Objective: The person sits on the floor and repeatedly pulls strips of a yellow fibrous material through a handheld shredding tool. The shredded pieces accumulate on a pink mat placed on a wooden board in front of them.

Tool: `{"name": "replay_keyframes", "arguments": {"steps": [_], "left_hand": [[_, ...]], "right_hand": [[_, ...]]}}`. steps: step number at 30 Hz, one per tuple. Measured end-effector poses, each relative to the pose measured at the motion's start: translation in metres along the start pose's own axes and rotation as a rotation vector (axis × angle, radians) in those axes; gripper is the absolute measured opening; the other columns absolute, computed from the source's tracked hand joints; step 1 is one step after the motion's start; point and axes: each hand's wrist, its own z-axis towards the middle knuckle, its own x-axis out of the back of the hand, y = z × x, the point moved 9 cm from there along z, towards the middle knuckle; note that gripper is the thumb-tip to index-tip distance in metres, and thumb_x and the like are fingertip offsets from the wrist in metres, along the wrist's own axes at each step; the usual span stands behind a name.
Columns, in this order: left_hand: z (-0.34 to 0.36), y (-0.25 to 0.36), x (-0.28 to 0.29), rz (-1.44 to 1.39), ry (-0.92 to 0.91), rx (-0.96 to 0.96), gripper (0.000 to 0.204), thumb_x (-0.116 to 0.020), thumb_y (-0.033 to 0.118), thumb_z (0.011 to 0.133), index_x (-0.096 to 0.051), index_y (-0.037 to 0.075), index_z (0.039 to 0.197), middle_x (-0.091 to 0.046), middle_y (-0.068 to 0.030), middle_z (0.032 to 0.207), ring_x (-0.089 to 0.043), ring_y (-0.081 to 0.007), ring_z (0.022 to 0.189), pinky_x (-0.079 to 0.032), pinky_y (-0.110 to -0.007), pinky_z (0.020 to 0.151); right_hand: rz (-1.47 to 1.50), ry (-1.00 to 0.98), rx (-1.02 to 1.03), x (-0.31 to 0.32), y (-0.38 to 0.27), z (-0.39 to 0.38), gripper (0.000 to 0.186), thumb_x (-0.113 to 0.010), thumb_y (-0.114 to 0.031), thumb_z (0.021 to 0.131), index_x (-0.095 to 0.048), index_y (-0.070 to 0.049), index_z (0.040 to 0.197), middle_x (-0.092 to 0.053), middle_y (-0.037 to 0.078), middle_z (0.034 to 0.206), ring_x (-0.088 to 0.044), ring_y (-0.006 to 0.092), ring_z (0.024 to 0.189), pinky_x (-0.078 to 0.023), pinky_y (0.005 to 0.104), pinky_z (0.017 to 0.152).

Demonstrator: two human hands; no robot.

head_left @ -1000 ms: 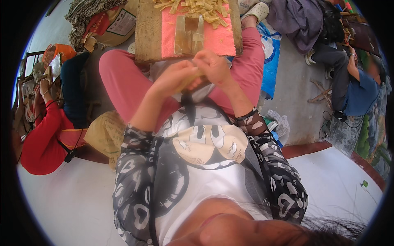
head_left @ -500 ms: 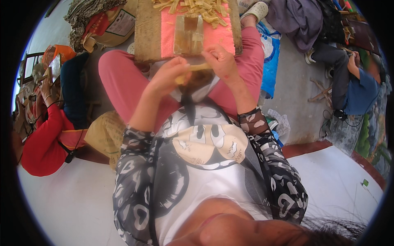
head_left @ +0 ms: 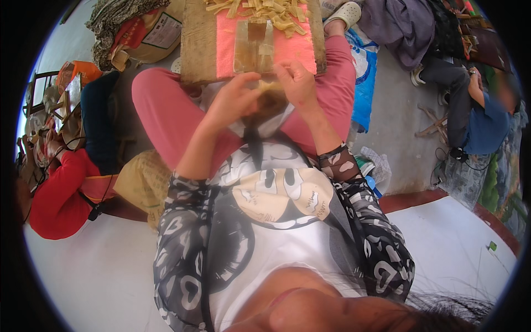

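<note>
Just beyond my lap, a pale yellow strip (head_left: 269,86) stretches between my hands. My left hand (head_left: 235,100) is closed, its fingers curled at one end of the strip and partly hiding it. At the other end my right hand (head_left: 300,84) pinches with bent fingers. Past them a brownish, shiny, box-like block (head_left: 254,52) lies on a pink towel (head_left: 301,51). A pile of similar pale yellow strips (head_left: 265,12) covers the towel's far end. What the strips are made of I cannot tell.
The towel lies on a worn wooden board (head_left: 198,50). Around my legs are a tan sack (head_left: 142,180), a blue and white bag (head_left: 362,83) and a full sack (head_left: 157,39). A person in red (head_left: 58,193) sits at left, another in blue (head_left: 487,127) at right.
My left hand has turned and come nearer my right hand, so less of the strip shows between them. The right hand has stayed nearly in place. The block and pile look unmoved.
</note>
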Motion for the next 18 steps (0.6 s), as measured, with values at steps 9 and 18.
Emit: {"name": "replay_keyframes", "arguments": {"steps": [9,18], "left_hand": [[-0.002,-0.003,-0.007,-0.216,-0.098,-0.031,0.038,-0.051,0.025,0.094,-0.043,0.006,0.125,-0.061,-0.0047,0.079,-0.057,-0.0077,0.066,-0.046,-0.02,0.058],[0.005,-0.018,-0.01,-0.438,-0.154,0.061,0.012,-0.06,0.015,0.088,-0.049,0.01,0.087,-0.057,-0.0015,0.073,-0.052,-0.0078,0.06,-0.041,-0.02,0.053]], "right_hand": [[0.057,-0.052,-0.061,0.005,0.006,0.008,0.018,-0.064,-0.022,0.084,-0.062,-0.004,0.091,-0.065,0.012,0.072,-0.064,0.0194,0.064,-0.048,0.0284,0.059],[-0.097,-0.064,0.11,-0.012,-0.024,-0.006,0.016,-0.064,-0.02,0.084,-0.062,-0.005,0.089,-0.062,0.011,0.069,-0.062,0.0226,0.058,-0.047,0.0298,0.055]]}}
